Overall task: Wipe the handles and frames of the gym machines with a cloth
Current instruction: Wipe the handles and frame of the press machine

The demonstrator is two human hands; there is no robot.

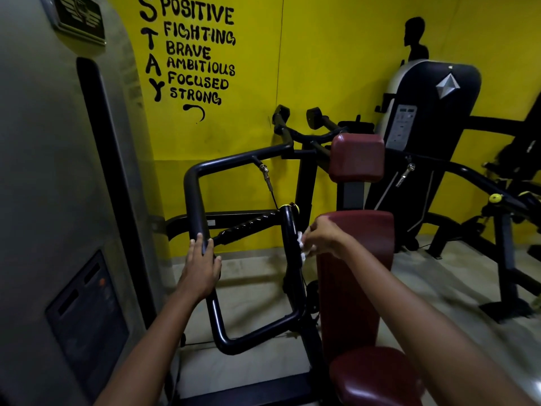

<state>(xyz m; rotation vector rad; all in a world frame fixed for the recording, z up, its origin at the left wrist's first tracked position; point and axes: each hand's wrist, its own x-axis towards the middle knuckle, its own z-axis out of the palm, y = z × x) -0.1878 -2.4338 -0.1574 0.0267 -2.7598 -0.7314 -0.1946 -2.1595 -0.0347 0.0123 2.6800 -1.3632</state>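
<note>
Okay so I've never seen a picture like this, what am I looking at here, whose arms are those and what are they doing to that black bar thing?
This is one picture from a camera worn on a person's head, looking forward and down, so the two arms are the wearer's own. They stand in a gym with a yellow wall. In front is a weight machine with a black tubular frame bent into a loop, and dark red pads. The left hand grips the left side of that loop, seemingly to steady it. The right hand holds a small white cloth against the loop's right upright bar, wiping it. A grey machine housing fills the left edge.
</note>
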